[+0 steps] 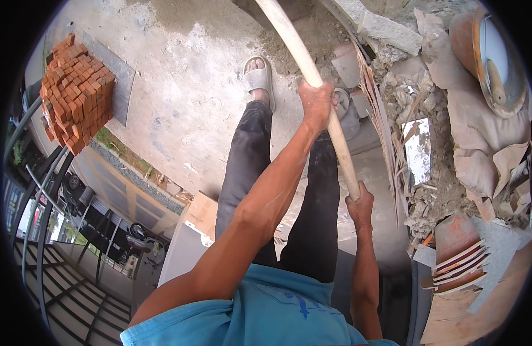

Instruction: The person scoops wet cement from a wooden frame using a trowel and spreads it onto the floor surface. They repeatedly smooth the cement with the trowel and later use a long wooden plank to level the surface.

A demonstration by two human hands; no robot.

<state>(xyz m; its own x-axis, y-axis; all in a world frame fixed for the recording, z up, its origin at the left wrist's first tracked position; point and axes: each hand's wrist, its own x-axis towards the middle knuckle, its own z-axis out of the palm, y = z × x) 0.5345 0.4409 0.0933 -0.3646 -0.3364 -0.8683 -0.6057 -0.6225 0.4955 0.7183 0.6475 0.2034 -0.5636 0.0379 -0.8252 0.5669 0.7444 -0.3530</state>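
A long pale wooden tool handle (295,49) runs slantwise from the top edge down past my legs. Partway along it my left hand (318,104) is closed around the shaft. My right hand (361,203) is wrapped round its lower end, nearer to my body. The tool's working end cannot be made out at the top of the picture. Below the left hand, on the concrete floor (185,92), stands my left foot in a light slide sandal (259,78). The right foot is mostly hidden behind the handle and hand.
A stack of red bricks (76,95) stands at the far left. Along the right lie rubble (430,199), split wood strips (378,109), crumpled brown sacking (479,127) and a large round basin (479,52). A white chipped board (417,151) sticks out of the debris. Concrete chunks (390,32) lie at top right.
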